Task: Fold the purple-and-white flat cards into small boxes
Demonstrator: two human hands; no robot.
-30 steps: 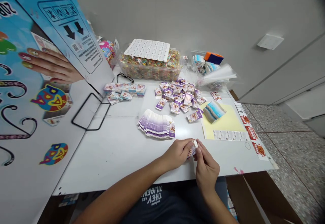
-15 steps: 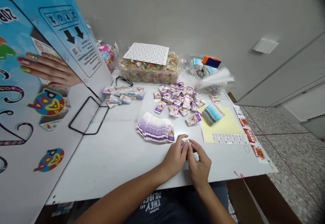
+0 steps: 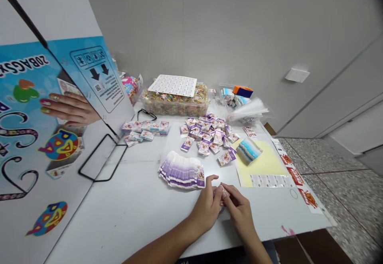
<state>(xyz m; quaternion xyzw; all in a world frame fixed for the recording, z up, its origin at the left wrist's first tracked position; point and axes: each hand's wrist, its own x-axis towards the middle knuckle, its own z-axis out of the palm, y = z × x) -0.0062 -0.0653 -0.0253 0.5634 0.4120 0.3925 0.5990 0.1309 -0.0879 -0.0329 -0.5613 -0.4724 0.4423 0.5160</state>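
Observation:
Close to the table's front edge, a small purple-and-white printed box [image 3: 222, 192] is between my hands, partly covered by fingers. My left hand [image 3: 207, 205] grips its left side, thumb on top and index finger raised and bent. My right hand [image 3: 240, 205] pinches the box from the right with fingertips and thumb. Just left of my hands lies a fanned stack of flat purple-and-white cartons [image 3: 181, 171]. Beyond them is a loose pile of folded small boxes [image 3: 206, 134], with one single box [image 3: 226, 157] nearer to me.
A yellow sheet [image 3: 269, 164] on the right carries a blue-and-grey bundle [image 3: 249, 151]. At the back stand a clear tub of colourful pieces [image 3: 176, 107] and a clear bin [image 3: 243, 112]. A large printed cardboard display [image 3: 77, 96] and black wire frame [image 3: 103, 180] border the left.
The view has tilted up, so everything sits lower. My fingers have shifted on the small box, showing more of its printed face; my left index finger is now raised.

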